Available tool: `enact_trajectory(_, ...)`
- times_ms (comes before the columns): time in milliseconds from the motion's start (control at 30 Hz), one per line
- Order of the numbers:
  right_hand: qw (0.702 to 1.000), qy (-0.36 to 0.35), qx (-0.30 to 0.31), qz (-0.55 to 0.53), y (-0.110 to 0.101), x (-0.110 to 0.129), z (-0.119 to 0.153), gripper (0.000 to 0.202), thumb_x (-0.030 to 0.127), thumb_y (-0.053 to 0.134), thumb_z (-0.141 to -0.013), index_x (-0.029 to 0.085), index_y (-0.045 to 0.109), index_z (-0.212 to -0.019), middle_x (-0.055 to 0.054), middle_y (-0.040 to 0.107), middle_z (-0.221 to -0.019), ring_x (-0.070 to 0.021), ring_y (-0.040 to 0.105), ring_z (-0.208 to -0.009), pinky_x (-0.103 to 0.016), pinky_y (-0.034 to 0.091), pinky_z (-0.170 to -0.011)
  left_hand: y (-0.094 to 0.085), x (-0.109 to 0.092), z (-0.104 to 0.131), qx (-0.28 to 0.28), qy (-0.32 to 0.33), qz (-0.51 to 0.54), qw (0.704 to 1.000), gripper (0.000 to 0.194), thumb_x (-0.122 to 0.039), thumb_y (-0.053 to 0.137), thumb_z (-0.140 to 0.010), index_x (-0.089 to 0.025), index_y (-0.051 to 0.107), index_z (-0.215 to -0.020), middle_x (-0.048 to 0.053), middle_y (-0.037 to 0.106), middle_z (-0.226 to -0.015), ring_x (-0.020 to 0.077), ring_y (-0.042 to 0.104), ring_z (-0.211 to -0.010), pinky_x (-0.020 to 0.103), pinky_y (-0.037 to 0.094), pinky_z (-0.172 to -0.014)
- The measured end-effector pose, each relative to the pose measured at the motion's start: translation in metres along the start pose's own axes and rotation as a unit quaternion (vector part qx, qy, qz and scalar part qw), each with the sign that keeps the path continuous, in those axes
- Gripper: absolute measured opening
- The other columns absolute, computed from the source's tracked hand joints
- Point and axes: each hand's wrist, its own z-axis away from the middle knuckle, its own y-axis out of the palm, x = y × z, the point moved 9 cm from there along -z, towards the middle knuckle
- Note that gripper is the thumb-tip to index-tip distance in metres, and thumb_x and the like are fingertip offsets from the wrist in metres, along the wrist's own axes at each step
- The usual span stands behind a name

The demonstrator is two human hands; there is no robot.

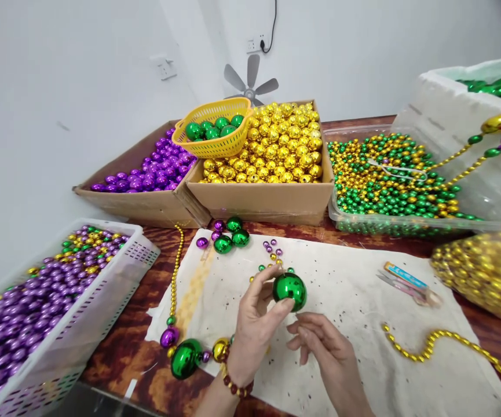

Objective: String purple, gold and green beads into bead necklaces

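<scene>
White wall (80, 69): plain backdrop to the boxes (259, 202) we have lined up along the far edge of our worktop (115, 353).
Cloth (346, 266): spread over the worktop; loose purple and green balls (240, 238) lie by its far left corner.
Green ball (291, 291): held up over the middle of the cloth; something thin seems to stand at its top, too small for us to make out.
Pinch: we judge a light, steady one best, since the shiny curve could slip, with the fingertips off the top so that it stays in sight.
Left hand (256, 324): thumb and forefinger parted to about the ball's width and pinching it; the other fingers are partly hidden behind.
Right hand (326, 344): just below the ball, fingers loosely curled and close together; whether they touch it or hold anything fine, we cannot tell.
Strand (174, 289): runs down the cloth's left edge, then across toward our left wrist; we would leave it slack.
</scene>
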Motion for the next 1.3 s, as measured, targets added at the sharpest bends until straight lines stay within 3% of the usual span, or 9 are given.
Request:
enact_trajectory(100,0.999,0.03,-0.027,-0.005,-0.016,-0.013,0.004,0.022,0.039,0.062,-0.088,0.017,0.064,-0.088,-0.008,0.07,-0.078,-0.0205,0.067,-0.066,-0.025,0.043,-0.051,0.012,0.012,0.009,0.048,-0.013,-0.077,0.996,0.061,-0.029,0.07,-0.079,-0.03,0.046,-0.136,0.008,0.054,-0.132,0.0244,0.057,-0.113,0.038,0.049,-0.094)
enact_trajectory(167,0.998,0.04,-0.038,0.003,-0.025,-0.019,0.006,0.024,0.041,0.063,-0.087,0.017,0.064,-0.084,-0.007,0.07,-0.075,-0.0197,0.066,-0.064,-0.024,0.04,-0.05,0.007,0.016,0.009,0.075,0.002,-0.16,0.984,0.06,-0.03,0.069,-0.08,-0.029,0.047,-0.136,0.009,0.051,-0.134,0.0249,0.055,-0.116,0.04,0.045,-0.099)
enact_trajectory(300,0.994,0.065,-0.063,0.058,-0.045,-0.03,0.008,0.03,0.046,0.064,-0.083,0.017,0.066,-0.082,-0.005,0.067,-0.069,-0.0141,0.053,-0.052,-0.023,0.033,-0.046,-0.043,0.022,-0.014,0.058,0.029,-0.34,0.938,0.028,-0.028,0.047,-0.092,-0.022,0.059,-0.116,0.01,0.059,-0.114,0.023,0.059,-0.104,0.04,0.046,-0.091)
enact_trajectory(367,0.99,0.084,-0.064,0.095,-0.051,-0.038,0.008,0.031,0.048,0.065,-0.082,0.017,0.067,-0.082,-0.002,0.062,-0.059,-0.0116,0.043,-0.047,-0.023,0.031,-0.046,-0.067,0.029,-0.03,0.049,0.022,-0.429,0.902,0.021,-0.023,0.045,-0.091,-0.02,0.06,-0.105,0.008,0.06,-0.103,0.0219,0.06,-0.094,0.038,0.047,-0.085)
enact_trajectory(433,0.987,0.097,-0.056,0.116,-0.054,-0.045,0.009,0.032,0.048,0.064,-0.082,0.017,0.067,-0.084,-0.001,0.061,-0.059,-0.0119,0.042,-0.049,-0.023,0.031,-0.047,-0.078,0.037,-0.042,0.059,0.011,-0.479,0.876,0.018,-0.018,0.046,-0.088,-0.021,0.058,-0.102,0.006,0.058,-0.102,0.0202,0.06,-0.089,0.035,0.047,-0.082)
enact_trajectory(533,0.985,0.102,-0.044,0.132,-0.055,-0.051,0.009,0.03,0.047,0.06,-0.085,0.018,0.066,-0.086,-0.002,0.061,-0.061,-0.0134,0.044,-0.053,-0.023,0.033,-0.049,-0.073,0.046,-0.051,0.093,0.011,-0.505,0.858,0.023,-0.013,0.047,-0.084,-0.022,0.054,-0.104,0.005,0.054,-0.103,0.0187,0.058,-0.089,0.032,0.046,-0.081)
enact_trajectory(667,0.982,0.109,-0.046,0.145,-0.054,-0.052,0.009,0.028,0.046,0.06,-0.085,0.018,0.065,-0.084,-0.001,0.06,-0.059,-0.0126,0.043,-0.051,-0.022,0.032,-0.047,-0.06,0.051,-0.055,0.111,0.038,-0.54,0.834,0.014,-0.013,0.046,-0.084,-0.021,0.055,-0.091,0.004,0.053,-0.093,0.0193,0.056,-0.087,0.031,0.043,-0.079)
enact_trajectory(1000,0.984,0.105,-0.048,0.137,-0.052,-0.051,0.008,0.025,0.043,0.06,-0.085,0.018,0.064,-0.083,0.0,0.059,-0.059,-0.0121,0.048,-0.051,-0.02,0.033,-0.045,-0.075,0.051,-0.065,0.069,0.051,-0.529,0.844,0.006,-0.019,0.049,-0.086,-0.02,0.055,-0.087,0.002,0.057,-0.087,0.0174,0.056,-0.079,0.029,0.043,-0.072)
enact_trajectory(1300,0.984,0.111,-0.043,0.131,-0.051,-0.05,0.009,0.027,0.044,0.059,-0.085,0.018,0.063,-0.082,0.0,0.058,-0.059,-0.0119,0.047,-0.051,-0.02,0.036,-0.045,-0.067,0.043,-0.083,0.066,0.074,-0.568,0.817,0.01,-0.021,0.048,-0.088,-0.019,0.057,-0.092,0.005,0.055,-0.09,0.0191,0.057,-0.082,0.031,0.044,-0.073)
